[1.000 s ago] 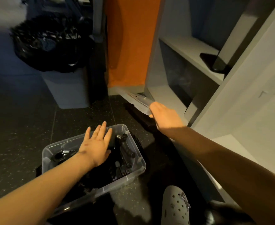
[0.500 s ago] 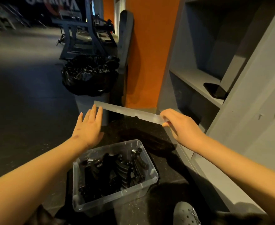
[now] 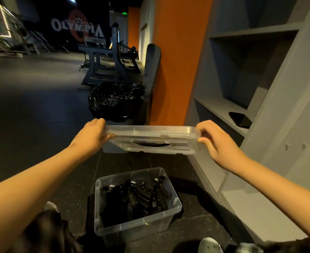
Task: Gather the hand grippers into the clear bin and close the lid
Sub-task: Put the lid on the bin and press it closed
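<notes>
Both hands are up in front of the person, and the clear lid [image 3: 151, 139] is held between them, well above the floor and tilted slightly with its near edge lower. The left hand [image 3: 91, 135] has its fingers [image 3: 99, 123] curled over the lid's left end, thumb pressed beneath, clamped on the plastic. The right hand [image 3: 215, 141] matches it on the other end, fingers wrapped over the top rim and thumb tucked under, gripping firmly.

Down below, the clear bin [image 3: 137, 225] sits open on the dark speckled floor [image 3: 31, 125], nearer the person than the lid and well apart from it. Inside lies a jumbled pile of black hand grippers [image 3: 137, 198], metal springs glinting near the far wall of the bin.

Look at the surroundings: a trash can lined with a black bag [image 3: 115, 101] stands just beyond the lid, beside an orange pillar [image 3: 174, 61]. A grey padded board [image 3: 151, 70] leans against that pillar. To the right, grey shelving [image 3: 260, 70] rises close alongside the bin, and a dark phone [image 3: 240, 119] rests on one shelf. A light-coloured shoe [image 3: 210, 245] pokes in at the bottom edge, near the bin's corner. Gym equipment [image 3: 105, 64] stands further back.
</notes>
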